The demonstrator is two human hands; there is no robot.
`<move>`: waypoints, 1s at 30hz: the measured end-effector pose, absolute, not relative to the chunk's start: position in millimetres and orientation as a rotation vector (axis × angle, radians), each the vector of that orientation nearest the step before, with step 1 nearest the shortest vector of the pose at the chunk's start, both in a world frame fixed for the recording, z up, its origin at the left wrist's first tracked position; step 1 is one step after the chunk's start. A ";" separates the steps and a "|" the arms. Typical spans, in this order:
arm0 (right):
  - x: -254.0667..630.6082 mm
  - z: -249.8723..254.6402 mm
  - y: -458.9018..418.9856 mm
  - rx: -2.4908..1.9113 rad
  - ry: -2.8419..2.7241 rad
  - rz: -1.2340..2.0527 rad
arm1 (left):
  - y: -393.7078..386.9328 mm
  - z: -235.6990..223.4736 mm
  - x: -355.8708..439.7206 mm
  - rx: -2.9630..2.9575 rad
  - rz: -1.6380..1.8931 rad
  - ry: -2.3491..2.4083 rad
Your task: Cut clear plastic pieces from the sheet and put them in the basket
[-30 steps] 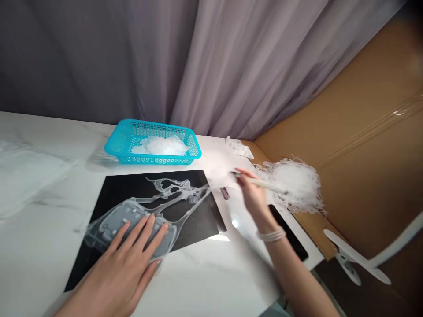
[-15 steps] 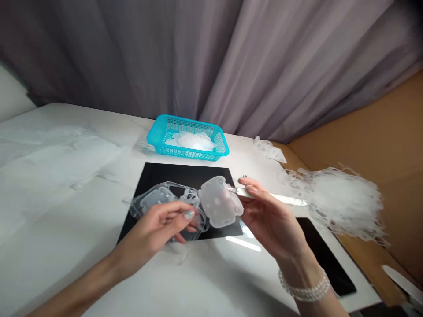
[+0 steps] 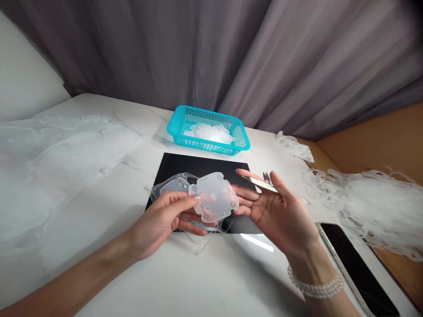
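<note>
My left hand (image 3: 165,215) pinches a small translucent plastic piece (image 3: 215,199), rounded-square with notched edges and small holes, between thumb and fingers. The palm of my right hand (image 3: 280,215) faces up. A slim white pointed tool (image 3: 263,184) rests in it, held near the thumb; its exact kind is unclear. My right fingertips are at the piece's right edge. Under the hands, on a black mat (image 3: 211,164), lies a clear webbed sheet (image 3: 176,182), partly hidden by my left hand. Dark pointed tips (image 3: 266,177) show behind the tool.
A blue basket (image 3: 208,143) with white translucent pieces stands behind the mat. A heap of clear sheets (image 3: 66,154) lies left. To the right are a tangle of white scraps (image 3: 373,211), a phone (image 3: 358,268) and a perforated scrap (image 3: 294,146). Grey curtain hangs behind.
My left hand has left the webbed sheet and taken hold of the piece. My right hand came back from the right with the tool and turned palm up. The view shifted.
</note>
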State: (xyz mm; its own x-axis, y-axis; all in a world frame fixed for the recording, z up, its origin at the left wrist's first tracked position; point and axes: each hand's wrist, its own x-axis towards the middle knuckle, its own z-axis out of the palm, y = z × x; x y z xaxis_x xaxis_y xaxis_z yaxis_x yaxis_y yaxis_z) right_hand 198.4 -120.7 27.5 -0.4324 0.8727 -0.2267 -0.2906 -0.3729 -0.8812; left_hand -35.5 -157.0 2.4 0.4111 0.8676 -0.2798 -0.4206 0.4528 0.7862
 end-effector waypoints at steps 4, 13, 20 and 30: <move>201.2 27.8 -119.3 -0.996 -1.036 1.895 | -157.2 2.4 -36.8 0.700 0.874 0.711; 203.5 26.6 -119.2 -1.037 -1.038 1.864 | -156.1 -0.6 -38.0 0.648 0.800 0.651; 195.3 29.2 -128.0 -0.991 -1.039 1.685 | -162.2 1.7 -31.5 0.510 0.889 0.857; 187.0 34.6 -143.4 -0.981 -1.173 1.634 | -162.8 2.2 -32.8 0.444 0.868 0.600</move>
